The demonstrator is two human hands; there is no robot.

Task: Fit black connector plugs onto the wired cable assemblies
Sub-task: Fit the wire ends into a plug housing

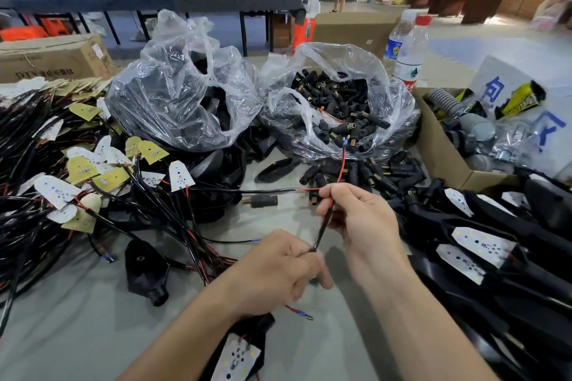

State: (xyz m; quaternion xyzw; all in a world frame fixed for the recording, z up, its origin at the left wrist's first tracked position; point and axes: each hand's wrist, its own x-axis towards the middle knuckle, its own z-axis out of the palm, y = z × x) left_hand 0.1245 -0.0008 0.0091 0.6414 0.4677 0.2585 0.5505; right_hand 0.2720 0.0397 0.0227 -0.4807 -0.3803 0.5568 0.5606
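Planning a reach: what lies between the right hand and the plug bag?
Head view: loose black plugs on the table and the red wire the right hand pinches.

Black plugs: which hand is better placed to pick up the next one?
Probably the right hand: it pinches the red wire close to the loose black plugs, while the left hand grips the cable sheath nearer the body.

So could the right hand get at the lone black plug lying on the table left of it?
Probably yes: the plug lies uncovered on bare table near the right hand, though its fingers pinch the red wire.
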